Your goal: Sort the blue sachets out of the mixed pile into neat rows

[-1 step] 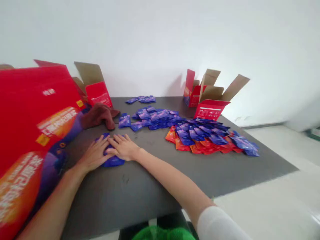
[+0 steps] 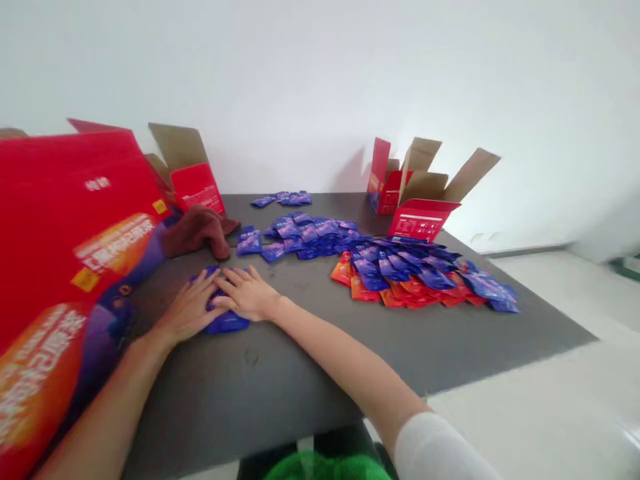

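A blue pouch (image 2: 229, 324) lies flat on the dark grey table (image 2: 300, 373), mostly hidden under both my hands. My left hand (image 2: 193, 308) rests palm down on its left part, fingers stretched out. From the right, my right hand (image 2: 246, 295) presses on the same pouch with fingers spread, its fingertips next to those of the left. Whether more than one pouch lies under the hands I cannot tell. Just behind them is a crumpled brown-red cloth (image 2: 200, 230).
A large red printed box (image 2: 65, 193) stands close on the left, with an open red box (image 2: 197, 187) behind it. Blue-purple pouches (image 2: 315, 233) lie mid-table. To the right are blue pouches over orange pouches (image 2: 400, 293), before an open red carton (image 2: 415, 220).
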Motion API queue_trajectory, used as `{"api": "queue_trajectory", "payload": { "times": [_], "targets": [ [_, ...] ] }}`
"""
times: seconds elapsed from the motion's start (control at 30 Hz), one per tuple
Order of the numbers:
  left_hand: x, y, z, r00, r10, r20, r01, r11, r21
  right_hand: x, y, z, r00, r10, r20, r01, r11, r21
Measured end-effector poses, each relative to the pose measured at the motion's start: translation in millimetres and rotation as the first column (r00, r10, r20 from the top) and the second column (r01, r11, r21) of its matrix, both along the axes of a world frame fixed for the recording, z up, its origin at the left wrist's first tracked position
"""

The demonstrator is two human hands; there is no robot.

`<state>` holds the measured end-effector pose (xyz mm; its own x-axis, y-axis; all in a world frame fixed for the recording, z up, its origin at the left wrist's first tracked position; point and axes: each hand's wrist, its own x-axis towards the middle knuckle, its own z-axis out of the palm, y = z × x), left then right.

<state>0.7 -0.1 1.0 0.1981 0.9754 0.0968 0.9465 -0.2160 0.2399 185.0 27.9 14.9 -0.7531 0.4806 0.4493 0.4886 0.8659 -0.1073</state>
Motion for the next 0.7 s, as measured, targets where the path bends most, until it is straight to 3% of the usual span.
{"api": "queue_trajectory", "payload": {
  "times": [0.1, 0.23, 0.33, 0.43, 0.53, 0.7],
  "targets": [
    [3.6, -2.9, 10.5, 0.992, 0.045, 0.12, -0.053, 0.997, 0.064, 9.9, 1.6, 13.1, 0.998, -0.011, -0.061, 0.012, 1.0, 0.014],
    [17.6, -21.2, 51.6, 0.955, 0.072, 0.286, -0.157, 0.945, 0.286, 27.6, 15.3, 40.6, 0.984, -0.15, -0.094, 0.153, 0.988, 0.024],
    [40.7, -50.7, 88.1, 0.924, 0.039, 0.381, -0.224, 0.862, 0.454, 34.9, 29.7, 56.3, 0.953, -0.291, 0.088, 0.289, 0.957, 0.032],
    [71.3, -88.1, 107.7, 0.912, -0.001, 0.41, -0.233, 0.821, 0.521, 34.0, 41.9, 60.9, 0.891, -0.355, 0.284, 0.359, 0.932, 0.038],
    [97.7, -119.4, 102.0, 0.901, -0.07, 0.428, -0.197, 0.814, 0.547, 30.8, 51.6, 58.1, 0.864, -0.327, 0.382, 0.359, 0.933, -0.012],
    [114.3, -142.7, 58.4, 0.902, -0.124, 0.414, -0.126, 0.841, 0.527, 32.3, 62.7, 51.4, 0.867, -0.28, 0.413, 0.325, 0.945, -0.041]
  ]
}}
